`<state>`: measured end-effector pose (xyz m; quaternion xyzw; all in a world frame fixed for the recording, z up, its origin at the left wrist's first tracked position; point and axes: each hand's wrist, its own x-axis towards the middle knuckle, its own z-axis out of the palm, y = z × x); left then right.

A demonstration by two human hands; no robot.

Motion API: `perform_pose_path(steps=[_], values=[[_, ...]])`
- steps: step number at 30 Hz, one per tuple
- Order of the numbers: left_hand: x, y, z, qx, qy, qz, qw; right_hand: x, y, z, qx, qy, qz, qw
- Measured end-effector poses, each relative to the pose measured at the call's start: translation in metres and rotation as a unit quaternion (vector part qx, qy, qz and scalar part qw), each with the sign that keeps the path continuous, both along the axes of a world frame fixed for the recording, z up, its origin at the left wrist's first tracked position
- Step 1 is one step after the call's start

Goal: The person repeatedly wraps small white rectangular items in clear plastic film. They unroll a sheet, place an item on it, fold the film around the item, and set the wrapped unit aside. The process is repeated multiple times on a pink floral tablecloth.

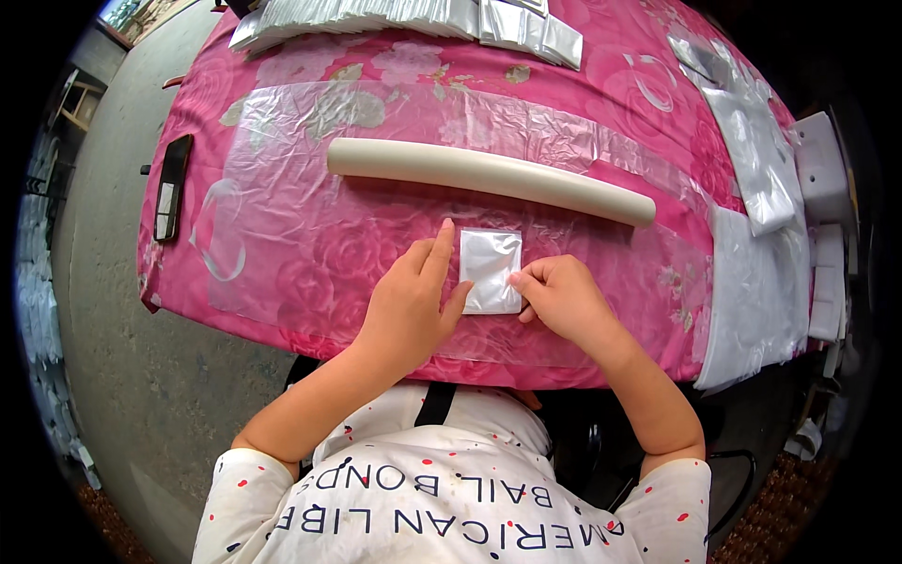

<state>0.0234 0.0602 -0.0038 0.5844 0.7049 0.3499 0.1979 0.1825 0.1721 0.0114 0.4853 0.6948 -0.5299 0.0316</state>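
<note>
A folded square of shiny clear plastic film (489, 263) lies flat in front of me. My right hand (566, 299) pinches its right edge between thumb and fingers. On the other side, my left hand (411, 299) is open, fingers stretched forward and thumb tip at the square's left edge. Just beyond both hands, a long cream-coloured tube (489, 179) lies crosswise, sloping down to the right. Beneath all of these a large clear plastic sheet (282, 122) is spread, wrinkled along its far edge.
A pink flowered cloth (601, 94) covers the table. Folded plastic packets (376, 14) stand in rows at the far edge. A black phone (172, 188) lies at the left. Stacked plastic bags (756, 291) line the right side, beside white containers (823, 169).
</note>
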Motion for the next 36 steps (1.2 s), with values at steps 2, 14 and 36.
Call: perform_pose_path(steps=[2, 14, 36], values=[[0.004, -0.003, -0.007, 0.088, 0.123, -0.05, 0.987, -0.001, 0.002, -0.003, -0.014, 0.001, -0.002, 1.0], [0.031, 0.012, -0.03, -0.04, 0.221, -0.127, 0.966, -0.003, 0.001, -0.001, -0.026, -0.011, -0.023, 0.999], [-0.022, -0.061, -0.012, 0.073, -0.035, -0.102, 0.992, -0.028, -0.028, -0.03, 0.498, 0.023, 0.217, 0.839]])
